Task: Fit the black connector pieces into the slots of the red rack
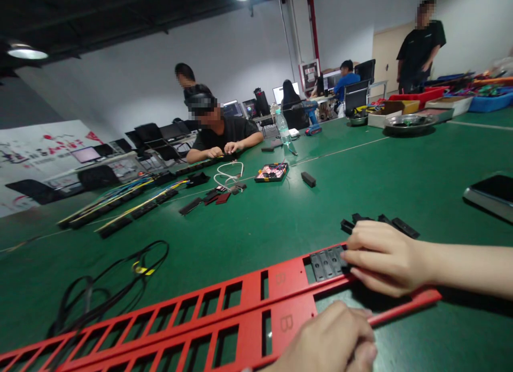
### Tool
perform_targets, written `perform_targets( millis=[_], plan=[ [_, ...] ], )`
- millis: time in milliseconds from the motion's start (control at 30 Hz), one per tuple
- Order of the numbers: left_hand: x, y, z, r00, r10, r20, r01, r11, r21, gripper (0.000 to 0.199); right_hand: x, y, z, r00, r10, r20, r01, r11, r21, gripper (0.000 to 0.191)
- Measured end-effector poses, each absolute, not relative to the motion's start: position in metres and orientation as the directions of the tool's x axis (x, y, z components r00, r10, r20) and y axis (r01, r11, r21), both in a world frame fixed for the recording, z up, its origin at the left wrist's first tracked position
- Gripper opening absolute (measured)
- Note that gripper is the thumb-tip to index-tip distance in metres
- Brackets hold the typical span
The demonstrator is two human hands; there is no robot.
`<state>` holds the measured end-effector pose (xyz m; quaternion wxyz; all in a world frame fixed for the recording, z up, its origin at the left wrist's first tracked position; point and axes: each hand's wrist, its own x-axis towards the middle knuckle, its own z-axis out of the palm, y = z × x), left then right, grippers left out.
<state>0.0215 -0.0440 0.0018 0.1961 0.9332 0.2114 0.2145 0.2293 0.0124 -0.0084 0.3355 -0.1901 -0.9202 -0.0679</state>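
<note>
"L hand (332, 337), 5 o'clock: curled over near red frame (294, 318). Can't tell grip."

"OK. R hand (387, 257), 4 o'clock: fingertips touch black blocks (324, 264) in far frame (291, 276). Push flat, pls."

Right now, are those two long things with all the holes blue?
No, the far frame and the near frame under the hands are both bright red.

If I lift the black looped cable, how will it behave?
The black looped cable is probably floppy, lying in loose, crossing bends. Its yellow tag would likely swing along. Its near part seems to overlap the red slotted frame, so it might drag there.
</note>
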Motion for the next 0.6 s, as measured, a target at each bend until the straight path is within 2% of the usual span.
perform_targets(
  millis=[67,167,333,400,500,600],
  plan=[
    [0.021,-0.042,0.000,0.767,0.575,0.284,0.327,-0.731,0.598,0.016,0.229,0.009,-0.009,-0.721,0.166,0.673,0.281,0.958,0.064,0.014],
    [0.021,-0.040,0.003,0.711,0.655,0.255,0.352,-0.645,0.678,0.017,0.224,-0.001,-0.005,-0.743,0.081,0.665,0.198,0.975,0.102,0.013],
    [0.021,-0.043,0.006,0.711,0.658,0.249,0.341,-0.632,0.696,0.010,0.214,-0.019,0.001,-0.737,0.149,0.659,0.238,0.970,0.046,0.012],
    [0.021,-0.044,0.003,0.708,0.657,0.258,0.332,-0.632,0.700,0.016,0.212,-0.024,0.000,-0.711,0.159,0.685,0.237,0.971,0.020,0.012],
    [0.019,-0.044,-0.002,0.737,0.617,0.275,0.292,-0.658,0.694,0.032,0.210,-0.027,-0.001,-0.694,0.079,0.716,0.191,0.979,0.077,0.013],
    [0.016,-0.043,-0.011,0.756,0.554,0.350,0.249,-0.737,0.628,0.041,0.208,-0.029,-0.001,-0.692,-0.040,0.721,0.131,0.975,0.180,0.011]
  ],
)
